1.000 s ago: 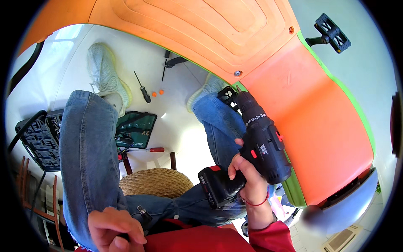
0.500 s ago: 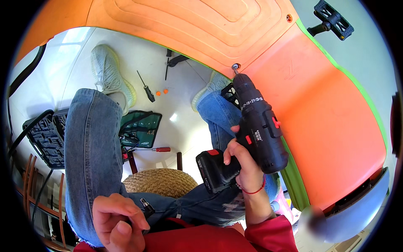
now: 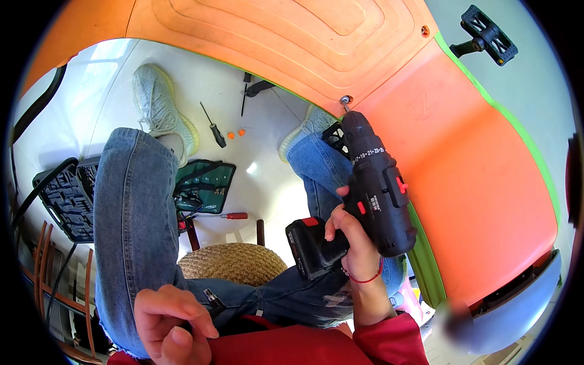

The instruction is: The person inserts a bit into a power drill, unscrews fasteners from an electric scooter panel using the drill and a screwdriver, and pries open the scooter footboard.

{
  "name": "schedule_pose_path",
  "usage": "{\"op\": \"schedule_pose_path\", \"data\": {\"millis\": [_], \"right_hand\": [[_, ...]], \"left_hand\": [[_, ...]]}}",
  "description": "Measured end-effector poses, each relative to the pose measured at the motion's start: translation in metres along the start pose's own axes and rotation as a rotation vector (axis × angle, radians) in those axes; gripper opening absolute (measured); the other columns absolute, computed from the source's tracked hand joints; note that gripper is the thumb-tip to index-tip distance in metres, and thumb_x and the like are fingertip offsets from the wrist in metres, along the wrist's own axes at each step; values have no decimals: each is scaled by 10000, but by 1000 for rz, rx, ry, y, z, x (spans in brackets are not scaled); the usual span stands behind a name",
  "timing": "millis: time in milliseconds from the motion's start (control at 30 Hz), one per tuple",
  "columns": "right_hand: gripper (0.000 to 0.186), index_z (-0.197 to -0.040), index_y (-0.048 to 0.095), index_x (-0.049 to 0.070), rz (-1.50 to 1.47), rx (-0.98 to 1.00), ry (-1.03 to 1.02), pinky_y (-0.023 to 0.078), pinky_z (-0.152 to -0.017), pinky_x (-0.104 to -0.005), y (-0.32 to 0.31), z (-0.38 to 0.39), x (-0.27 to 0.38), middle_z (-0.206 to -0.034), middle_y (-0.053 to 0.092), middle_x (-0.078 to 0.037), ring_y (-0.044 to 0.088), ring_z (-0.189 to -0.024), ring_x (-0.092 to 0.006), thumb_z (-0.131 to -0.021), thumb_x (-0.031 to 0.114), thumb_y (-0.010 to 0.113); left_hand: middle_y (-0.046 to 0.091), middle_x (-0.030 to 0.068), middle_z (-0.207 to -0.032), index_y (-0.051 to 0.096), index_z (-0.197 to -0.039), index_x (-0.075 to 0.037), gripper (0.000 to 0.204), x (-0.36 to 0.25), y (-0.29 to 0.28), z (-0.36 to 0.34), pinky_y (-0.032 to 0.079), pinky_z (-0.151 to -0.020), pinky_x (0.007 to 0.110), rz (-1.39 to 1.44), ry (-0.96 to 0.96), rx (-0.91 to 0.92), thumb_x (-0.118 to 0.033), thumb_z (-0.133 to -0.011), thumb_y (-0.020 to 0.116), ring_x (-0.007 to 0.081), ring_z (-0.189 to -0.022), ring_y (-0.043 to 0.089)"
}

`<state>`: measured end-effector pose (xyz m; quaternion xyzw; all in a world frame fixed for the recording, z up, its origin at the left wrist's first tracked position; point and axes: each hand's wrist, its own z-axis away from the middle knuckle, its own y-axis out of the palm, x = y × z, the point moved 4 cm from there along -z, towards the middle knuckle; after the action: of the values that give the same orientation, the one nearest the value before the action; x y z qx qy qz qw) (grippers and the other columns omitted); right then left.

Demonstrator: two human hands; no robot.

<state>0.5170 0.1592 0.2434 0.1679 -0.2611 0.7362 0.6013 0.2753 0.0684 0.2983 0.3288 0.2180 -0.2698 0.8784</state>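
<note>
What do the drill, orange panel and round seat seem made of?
Drill: probably matte plastic, from its moulded black look.
Orange panel: likely satin plastic, given its moulded ridges and soft sheen.
Seat: perhaps coarse plant fibre, from its braided tan strands; synthetic is possible.

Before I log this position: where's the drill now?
In the head view, the drill is right of centre in the right hand, its bit at the fastener in the orange panel.
</note>
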Motion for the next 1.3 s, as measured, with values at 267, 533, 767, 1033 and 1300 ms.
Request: {"op": "schedule_pose_path", "data": {"millis": [267, 533, 767, 1033, 1300], "right_hand": [[354, -1215, 448, -49, 36, -1, -26, 451, -609, -246, 4, 1, -3, -705, 554, -39, 538, -612, -101, -874, -34, 538], [343, -1162, 465, -55, 97, -58, -24, 434, -569, -265, 5, 0, -3, -710, 531, -49, 533, -570, -139, -828, -23, 534], [301, -1139, 485, -37, 222, -50, -57, 436, -570, -265, 4, 2, 6, -698, 541, -47, 547, -582, -133, -847, -18, 558], [172, -1037, 542, -6, 197, -76, -23, 463, -557, -224, 4, 3, 11, -725, 562, -24, 565, -602, -78, -878, 9, 607], [175, -1015, 523, 6, 182, -94, -38, 444, -552, -269, 6, 5, 7, -732, 552, -54, 550, -578, -130, -856, -4, 596]], "left_hand": [[579, 122, -834, 536, -1092, 34, 251, -3, -2, -2, 337, -490, 228, -25, 17, -25, -170, -946, 543, 97, -515, 380], [576, 126, -874, 534, -1100, 40, 249, -4, -3, -1, 386, -579, 238, -40, 4, -16, -147, -936, 550, 133, -647, 473], [452, 51, -727, 463, -917, -18, 334, 8, 2, 3, 302, -483, 204, -131, -63, -283, -267, -833, 669, 89, -563, 403], [569, 128, -865, 517, -1018, 29, 189, 3, -2, 0, 418, -640, 237, -84, -26, -96, -102, -889, 561, 154, -711, 525], [567, 163, -958, 521, -1104, 59, 225, -3, 2, -2, 444, -740, 282, -26, -25, 18, -79, -927, 530, 201, -817, 545]]}}
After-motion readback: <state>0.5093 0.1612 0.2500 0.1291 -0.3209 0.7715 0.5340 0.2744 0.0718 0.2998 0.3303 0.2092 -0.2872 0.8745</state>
